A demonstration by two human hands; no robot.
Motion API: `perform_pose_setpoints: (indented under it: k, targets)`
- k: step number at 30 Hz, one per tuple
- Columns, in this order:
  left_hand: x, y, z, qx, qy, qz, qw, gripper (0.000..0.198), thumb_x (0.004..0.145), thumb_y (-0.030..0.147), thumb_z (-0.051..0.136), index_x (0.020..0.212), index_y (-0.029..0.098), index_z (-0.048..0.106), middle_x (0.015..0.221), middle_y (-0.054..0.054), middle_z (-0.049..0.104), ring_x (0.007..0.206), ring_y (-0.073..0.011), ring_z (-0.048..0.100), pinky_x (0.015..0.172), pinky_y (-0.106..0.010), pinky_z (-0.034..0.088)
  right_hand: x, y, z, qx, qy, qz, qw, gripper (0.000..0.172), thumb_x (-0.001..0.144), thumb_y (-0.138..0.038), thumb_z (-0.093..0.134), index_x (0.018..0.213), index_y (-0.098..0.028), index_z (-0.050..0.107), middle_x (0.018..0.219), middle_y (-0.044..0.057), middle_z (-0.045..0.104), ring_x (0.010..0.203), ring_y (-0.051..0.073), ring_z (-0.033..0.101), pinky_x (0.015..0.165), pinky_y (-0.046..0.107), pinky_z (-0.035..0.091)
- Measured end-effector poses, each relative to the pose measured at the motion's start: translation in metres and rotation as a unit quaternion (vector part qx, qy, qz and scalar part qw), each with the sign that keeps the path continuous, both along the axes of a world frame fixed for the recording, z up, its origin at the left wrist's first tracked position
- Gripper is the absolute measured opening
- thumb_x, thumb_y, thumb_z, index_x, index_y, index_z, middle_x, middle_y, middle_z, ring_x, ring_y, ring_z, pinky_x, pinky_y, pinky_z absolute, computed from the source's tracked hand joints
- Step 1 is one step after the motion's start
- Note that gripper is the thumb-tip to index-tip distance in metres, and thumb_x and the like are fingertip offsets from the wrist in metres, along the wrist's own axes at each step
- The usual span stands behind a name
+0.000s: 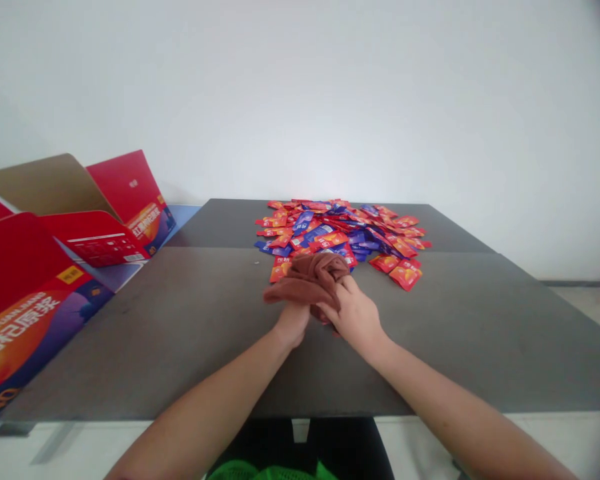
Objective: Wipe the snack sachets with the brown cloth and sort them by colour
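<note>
A bunched brown cloth [313, 277] is held between both hands above the middle of the dark table [205, 347]. My right hand [357, 317] grips its right side, thumb pointing inward and fingers curled into the folds. From below left, my left hand [294, 323] holds the cloth; its fingers are mostly hidden beneath the fabric. Just beyond the cloth lies a heap of small red and purple sachets [330, 230], spread over the far half of the table. The cloth overlaps the near edge of the heap in view.
Two red printed cardboard boxes stand at the left: a near box [25, 300] beside the table edge and an open box [125, 207] behind it, flaps raised. A few sachets [405, 273] lie at the heap's right front. A white wall [300, 100] rises behind the table.
</note>
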State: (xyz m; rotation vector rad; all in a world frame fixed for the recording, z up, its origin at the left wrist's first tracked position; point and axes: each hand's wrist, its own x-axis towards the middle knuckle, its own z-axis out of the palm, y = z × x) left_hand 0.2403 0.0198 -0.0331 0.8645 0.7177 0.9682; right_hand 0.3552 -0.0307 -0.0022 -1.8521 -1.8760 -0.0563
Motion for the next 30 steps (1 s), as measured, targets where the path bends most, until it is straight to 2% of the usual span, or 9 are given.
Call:
perform_pose_setpoints:
  k: [7, 11, 15, 17, 19, 22, 25, 27, 30]
  targets:
    - [0.003, -0.011, 0.019, -0.004, -0.008, -0.022, 1.0, 0.023, 0.081, 0.036, 0.063, 0.096, 0.019, 0.061, 0.092, -0.005, 0.07, 0.08, -0.0178, 0.068, 0.075, -0.031, 0.052, 0.073, 0.018, 0.005, 0.151, 0.112, -0.251, 0.949, 0.047, 0.088, -0.053, 0.047, 0.115, -0.016, 0.059, 0.109, 0.013, 0.056, 0.098, 0.027, 0.058, 0.076, 0.037, 0.046]
    - [0.0, -0.002, 0.015, -0.012, -0.002, 0.024, 1.0, 0.018, 0.082, 0.033, 0.062, 0.093, 0.019, 0.06, 0.089, -0.004, 0.07, 0.077, -0.0164, 0.066, 0.075, -0.031, 0.051, 0.054, -0.003, 0.0, 0.247, 0.122, -0.16, 0.948, 0.044, 0.088, -0.052, 0.048, 0.111, -0.015, 0.058, 0.111, 0.015, 0.055, 0.107, 0.028, 0.054, 0.087, 0.04, 0.045]
    - [-0.003, 0.002, 0.006, 0.018, -0.014, 0.07, 0.997, 0.023, 0.076, 0.032, 0.069, 0.096, 0.02, 0.063, 0.101, -0.006, 0.069, 0.093, -0.0208, 0.063, 0.082, -0.033, 0.049, 0.013, -0.01, -0.008, 0.111, 0.016, 0.076, 0.991, 0.035, 0.084, -0.052, 0.055, 0.095, -0.018, 0.062, 0.1, 0.011, 0.062, 0.095, 0.024, 0.06, 0.079, 0.033, 0.049]
    - [-0.003, -0.001, 0.006, 0.041, -0.014, 0.069, 0.997, 0.025, 0.074, 0.03, 0.072, 0.096, 0.02, 0.064, 0.101, -0.005, 0.069, 0.095, -0.0208, 0.062, 0.085, -0.033, 0.048, 0.014, -0.001, -0.011, 0.054, 0.007, 0.053, 0.997, 0.034, 0.084, -0.05, 0.056, 0.097, -0.019, 0.063, 0.098, 0.01, 0.064, 0.092, 0.024, 0.062, 0.076, 0.031, 0.049]
    - [-0.002, -0.004, 0.01, 0.048, -0.019, 0.032, 0.998, 0.021, 0.076, 0.032, 0.07, 0.093, 0.02, 0.064, 0.094, -0.003, 0.068, 0.088, -0.0183, 0.062, 0.081, -0.031, 0.047, 0.03, 0.012, -0.013, 0.043, 0.081, -0.06, 0.994, 0.038, 0.085, -0.05, 0.054, 0.105, -0.019, 0.063, 0.107, 0.012, 0.065, 0.098, 0.026, 0.062, 0.08, 0.034, 0.049]
    - [0.0, -0.009, 0.018, 0.043, -0.066, 0.0, 0.997, 0.019, 0.081, 0.036, 0.065, 0.092, 0.02, 0.062, 0.088, 0.001, 0.066, 0.077, -0.0129, 0.059, 0.075, -0.026, 0.047, 0.051, 0.026, -0.014, 0.04, 0.353, -0.102, 0.929, 0.044, 0.087, -0.053, 0.049, 0.112, -0.02, 0.063, 0.114, 0.01, 0.067, 0.107, 0.027, 0.062, 0.088, 0.039, 0.049]
    - [0.001, -0.01, 0.022, 0.029, -0.098, 0.016, 0.995, 0.018, 0.082, 0.034, 0.066, 0.093, 0.021, 0.061, 0.086, 0.003, 0.063, 0.076, -0.0106, 0.058, 0.076, -0.023, 0.046, 0.043, 0.026, -0.015, 0.021, 0.633, -0.009, 0.774, 0.042, 0.088, -0.05, 0.049, 0.119, -0.022, 0.058, 0.116, 0.005, 0.068, 0.108, 0.023, 0.063, 0.092, 0.038, 0.05]
    - [0.002, -0.009, 0.021, 0.027, -0.097, 0.023, 0.995, 0.02, 0.082, 0.034, 0.065, 0.096, 0.021, 0.059, 0.088, 0.002, 0.063, 0.08, -0.0115, 0.058, 0.078, -0.024, 0.046, 0.026, 0.02, -0.014, 0.012, 0.712, 0.038, 0.701, 0.042, 0.083, -0.043, 0.058, 0.12, -0.024, 0.055, 0.118, 0.003, 0.067, 0.11, 0.02, 0.063, 0.094, 0.036, 0.05]
    - [0.003, -0.01, 0.018, 0.058, -0.059, 0.033, 0.996, 0.023, 0.084, 0.037, 0.062, 0.1, 0.022, 0.057, 0.093, 0.001, 0.063, 0.086, -0.014, 0.058, 0.082, -0.027, 0.045, 0.003, 0.012, -0.012, 0.01, 0.717, 0.063, 0.694, 0.049, 0.078, -0.03, 0.061, 0.125, -0.027, 0.05, 0.128, 0.0, 0.062, 0.117, 0.017, 0.058, 0.095, 0.031, 0.05]
